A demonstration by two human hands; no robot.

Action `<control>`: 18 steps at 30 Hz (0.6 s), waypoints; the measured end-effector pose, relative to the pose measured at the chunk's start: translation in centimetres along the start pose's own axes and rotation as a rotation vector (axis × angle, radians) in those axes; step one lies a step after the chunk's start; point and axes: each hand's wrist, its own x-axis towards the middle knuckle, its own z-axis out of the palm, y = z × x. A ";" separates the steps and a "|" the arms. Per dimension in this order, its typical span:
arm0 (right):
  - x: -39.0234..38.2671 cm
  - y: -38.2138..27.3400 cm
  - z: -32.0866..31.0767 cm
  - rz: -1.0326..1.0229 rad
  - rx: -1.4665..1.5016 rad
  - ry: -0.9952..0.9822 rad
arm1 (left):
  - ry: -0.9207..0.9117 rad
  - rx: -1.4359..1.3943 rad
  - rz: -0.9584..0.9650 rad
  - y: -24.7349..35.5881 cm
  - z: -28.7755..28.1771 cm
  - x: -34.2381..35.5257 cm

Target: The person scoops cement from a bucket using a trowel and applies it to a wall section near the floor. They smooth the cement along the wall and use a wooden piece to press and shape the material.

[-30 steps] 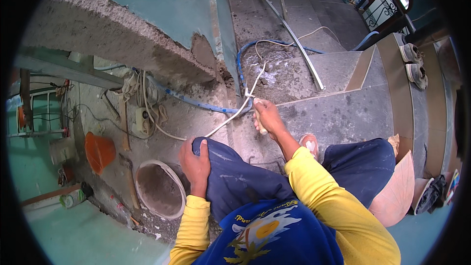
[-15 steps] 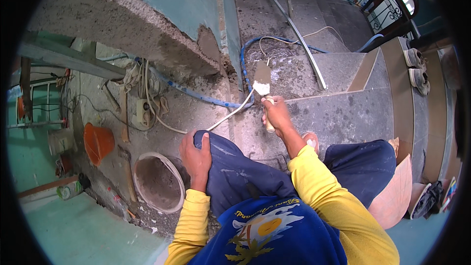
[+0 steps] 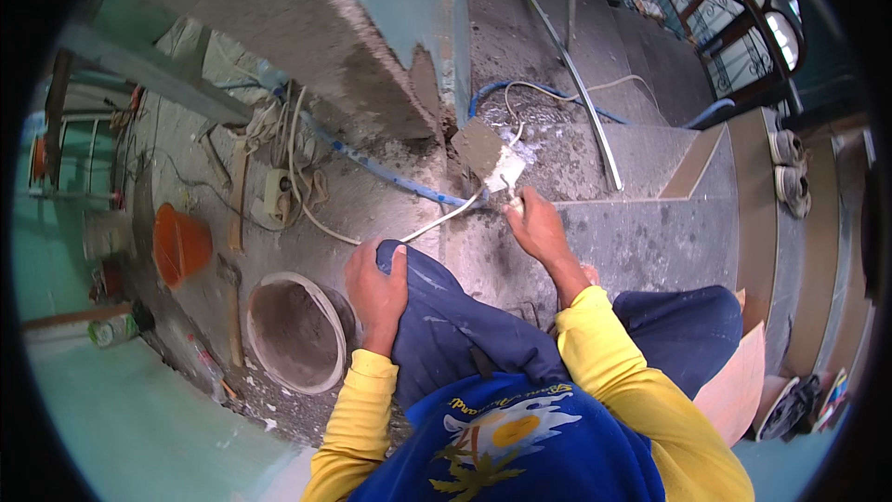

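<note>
- Head view: the right hand (image 3: 539,228) has its fingers wrapped around the handle of a trowel (image 3: 483,151), most of the handle hidden in the fist.
- The trowel's blade lies over the foot of the wall corner (image 3: 448,56), where the surface is rough and broken; whether it touches anything there, I cannot tell.
- The left hand (image 3: 379,293) rests empty on the left knee of the dark blue trousers (image 3: 455,307), thumb spread from the fingers.
- Judging by the pose, hand-trowel work at that corner is in hand; a next stroke would call for a steady wrist and a controlled blade angle.
- A white cable (image 3: 321,231) and a spotted blue hose (image 3: 386,177) run close by the blade and could snag it.
- Beyond, a long metal bar (image 3: 587,102) lies slanting across the tiled floor.
- Near the left hand stands a mortar-smeared bucket (image 3: 335,316); farther left are an orange bucket (image 3: 181,246) and a wooden-handled hammer (image 3: 232,316).
- Sneakers (image 3: 790,188) sit on the steps at right.
</note>
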 end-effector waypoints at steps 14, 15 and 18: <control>4.6 -2.9 -0.1 -0.259 -0.414 0.051 | -0.025 -0.051 -0.091 -0.7 0.0 0.0; 4.8 -3.0 -0.3 -0.267 -0.403 0.064 | -0.028 -0.050 -0.093 -0.8 0.1 0.0; 5.7 -3.2 -0.5 -0.247 -0.423 0.092 | -0.036 -0.048 -0.096 -0.8 0.1 0.2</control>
